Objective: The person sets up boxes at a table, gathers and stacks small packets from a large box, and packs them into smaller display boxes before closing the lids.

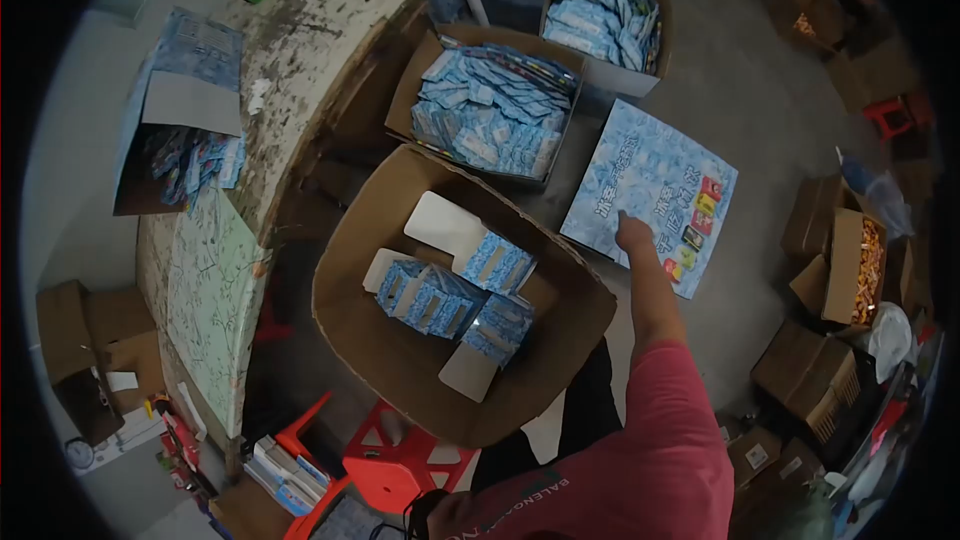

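Note:
My right hand (632, 232) is on a blue printed carton (625, 165), near the edge closest to me. One finger or the thumb points forward over its face, the other fingers look curled, and part of the grip is hidden. The carton has an ice-like pattern, white lettering and small coloured product pictures. My left hand is out of view. Close in front of my body stands a large open cardboard box (345, 270). Inside it lie several small blue patterned boxes (430, 300), some with white flaps folded out.
Beyond the large box stand a carton of blue packets (490, 110) and another packet carton (605, 20). A worn table (320, 30) with an open blue box (190, 100) runs along the left. A red stool (385, 470) sits below. At right is a carton of orange-wrapped pieces (868, 270).

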Demonstrator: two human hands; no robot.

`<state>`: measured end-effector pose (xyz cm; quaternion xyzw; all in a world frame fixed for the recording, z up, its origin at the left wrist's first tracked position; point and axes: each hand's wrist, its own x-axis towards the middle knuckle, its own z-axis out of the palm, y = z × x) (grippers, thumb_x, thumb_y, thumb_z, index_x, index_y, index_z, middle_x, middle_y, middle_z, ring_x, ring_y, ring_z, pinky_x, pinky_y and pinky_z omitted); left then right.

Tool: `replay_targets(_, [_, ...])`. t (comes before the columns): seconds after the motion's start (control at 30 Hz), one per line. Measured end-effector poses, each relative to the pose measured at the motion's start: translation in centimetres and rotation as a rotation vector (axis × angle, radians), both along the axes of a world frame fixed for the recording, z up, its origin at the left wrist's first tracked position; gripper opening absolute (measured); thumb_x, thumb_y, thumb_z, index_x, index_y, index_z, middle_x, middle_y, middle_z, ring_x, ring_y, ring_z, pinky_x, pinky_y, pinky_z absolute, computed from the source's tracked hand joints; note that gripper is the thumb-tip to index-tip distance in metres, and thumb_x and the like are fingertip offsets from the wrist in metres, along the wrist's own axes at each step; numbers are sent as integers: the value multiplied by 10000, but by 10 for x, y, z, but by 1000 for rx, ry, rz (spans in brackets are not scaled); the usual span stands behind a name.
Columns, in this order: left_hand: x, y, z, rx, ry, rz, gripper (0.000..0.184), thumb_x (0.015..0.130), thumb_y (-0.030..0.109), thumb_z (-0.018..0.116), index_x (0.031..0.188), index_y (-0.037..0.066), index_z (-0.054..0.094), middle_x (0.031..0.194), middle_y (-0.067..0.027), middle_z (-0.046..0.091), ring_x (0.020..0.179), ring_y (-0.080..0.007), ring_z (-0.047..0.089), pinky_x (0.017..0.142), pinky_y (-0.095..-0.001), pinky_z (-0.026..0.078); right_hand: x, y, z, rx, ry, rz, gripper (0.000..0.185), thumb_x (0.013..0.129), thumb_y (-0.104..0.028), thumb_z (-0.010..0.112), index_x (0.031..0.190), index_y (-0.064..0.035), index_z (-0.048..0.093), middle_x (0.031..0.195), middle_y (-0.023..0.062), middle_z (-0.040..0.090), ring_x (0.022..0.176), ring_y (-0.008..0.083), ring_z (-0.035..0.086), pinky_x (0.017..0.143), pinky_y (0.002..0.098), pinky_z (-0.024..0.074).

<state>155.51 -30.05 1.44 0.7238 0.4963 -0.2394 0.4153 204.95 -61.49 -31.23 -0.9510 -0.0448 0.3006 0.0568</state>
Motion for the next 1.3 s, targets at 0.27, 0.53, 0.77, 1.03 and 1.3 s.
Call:
replay_targets(0.27, [113,-32,-49,24,159,42,258,882,215,590,1055,25,613,897,-117,670,829,-167,649,722,-282,498,74,104,-106,-197,149,397,312,873,-180,466,1150,-137,601,963,129,679,829,281,668,640,478,495])
replay_targets(0.53, [175,-47,-41,-99,67,-43,260,887,208,587,1057,12,609,925,-116,666,853,-164,642,735,-282,497,72,42,-37,-293,313,626,306,707,-320,688,933,-115,707,951,84,685,864,251,663,647,429,525])
replay_targets(0.77, [182,-64,19,-193,-116,-91,262,891,202,584,1059,1,605,949,-116,664,875,-162,636,746,-282,495,47,-166,184,-31,16,432,432,694,-369,730,946,-64,556,836,183,649,829,356,630,704,465,493])
replay_targets(1.03, [112,-53,52,-278,-536,-173,273,896,247,574,1110,79,600,917,-77,675,839,-158,652,716,-276,501,-36,-118,426,357,-329,2,358,754,-231,733,897,-12,488,748,207,605,710,383,603,611,398,471])
replay_targets(1.3, [28,-18,68,-263,-757,-46,251,901,237,569,1079,63,607,915,-64,674,825,-139,642,718,-259,490,-96,-34,576,272,-944,264,308,804,-272,666,866,-17,506,676,188,572,662,384,568,576,416,428])
